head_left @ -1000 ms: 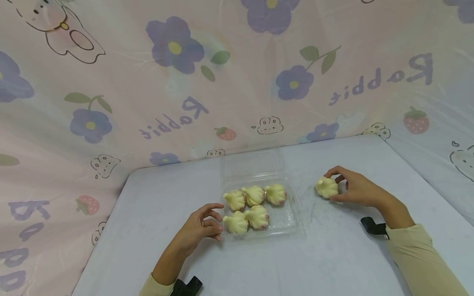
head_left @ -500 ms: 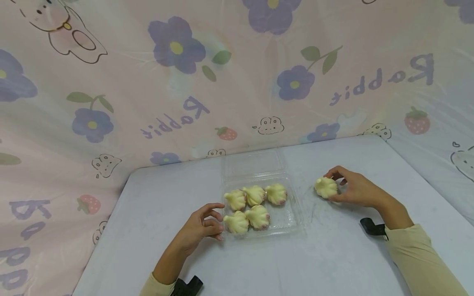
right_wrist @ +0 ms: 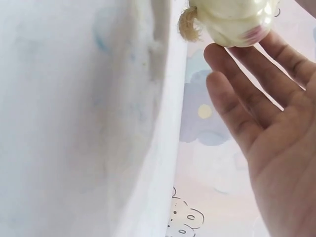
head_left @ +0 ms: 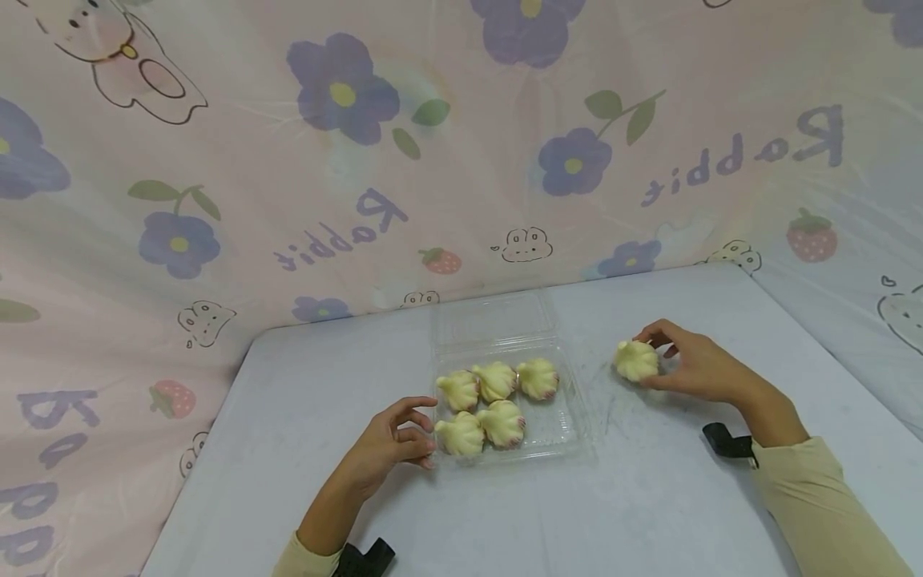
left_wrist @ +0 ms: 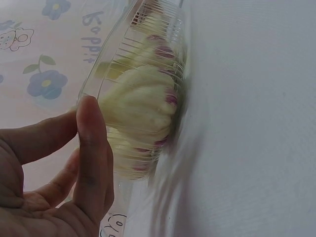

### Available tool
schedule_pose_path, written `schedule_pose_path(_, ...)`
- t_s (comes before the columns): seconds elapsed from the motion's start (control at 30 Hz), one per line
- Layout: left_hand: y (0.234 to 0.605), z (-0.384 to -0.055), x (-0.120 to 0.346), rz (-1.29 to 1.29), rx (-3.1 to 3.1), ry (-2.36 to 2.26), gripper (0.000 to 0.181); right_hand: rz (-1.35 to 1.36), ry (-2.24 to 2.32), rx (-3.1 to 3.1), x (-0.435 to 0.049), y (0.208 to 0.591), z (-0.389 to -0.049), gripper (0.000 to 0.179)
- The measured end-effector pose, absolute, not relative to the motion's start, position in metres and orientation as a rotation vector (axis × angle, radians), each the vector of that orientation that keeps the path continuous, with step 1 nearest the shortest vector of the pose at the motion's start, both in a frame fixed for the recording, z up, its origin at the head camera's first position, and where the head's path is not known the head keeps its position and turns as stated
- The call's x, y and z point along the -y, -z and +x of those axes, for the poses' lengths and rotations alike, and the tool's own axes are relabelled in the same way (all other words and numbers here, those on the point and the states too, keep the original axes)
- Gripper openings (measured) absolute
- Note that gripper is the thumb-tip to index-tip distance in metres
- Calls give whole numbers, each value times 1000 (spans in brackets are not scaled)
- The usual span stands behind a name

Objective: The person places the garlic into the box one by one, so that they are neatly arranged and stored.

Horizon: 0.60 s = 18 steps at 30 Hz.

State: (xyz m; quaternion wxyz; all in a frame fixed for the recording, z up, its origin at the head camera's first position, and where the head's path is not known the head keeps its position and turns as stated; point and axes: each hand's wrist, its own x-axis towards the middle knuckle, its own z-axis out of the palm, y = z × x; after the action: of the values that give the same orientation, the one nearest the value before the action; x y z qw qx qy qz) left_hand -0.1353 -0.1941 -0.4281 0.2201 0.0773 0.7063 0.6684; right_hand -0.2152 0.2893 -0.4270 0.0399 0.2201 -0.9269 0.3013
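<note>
My right hand (head_left: 692, 365) pinches a garlic bulb (head_left: 636, 361) between thumb and fingers, to the right of a clear plastic box (head_left: 555, 449). In the right wrist view that garlic bulb (right_wrist: 237, 22) shows a purple patch and a tuft of brown roots, close beside the white tabletop. My left hand (head_left: 385, 441) is at the box's left side. The left wrist view has its thumb and finger (left_wrist: 90, 123) pinching the box's rim. Several pale garlic bulbs (head_left: 497, 381) lie inside in two rows, three at the back and two in front.
The box's clear lid (head_left: 493, 316) is folded back flat toward the rear of the white table (head_left: 324, 369). Behind it hangs a pink printed curtain (head_left: 461, 160). Black wrist camera mounts (head_left: 724, 441) sit under both wrists.
The garlic bulb in my right hand has risen slightly and tipped a little, with the fingers rising along with it. My left hand and the box stay where they were.
</note>
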Motion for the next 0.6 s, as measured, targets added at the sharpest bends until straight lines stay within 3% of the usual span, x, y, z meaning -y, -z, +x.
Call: schedule_pose_path(0.6, 427, -135, 194, 219, -1968, -1839, 68, 664, -884, 2783, -290, 403, -205, 53)
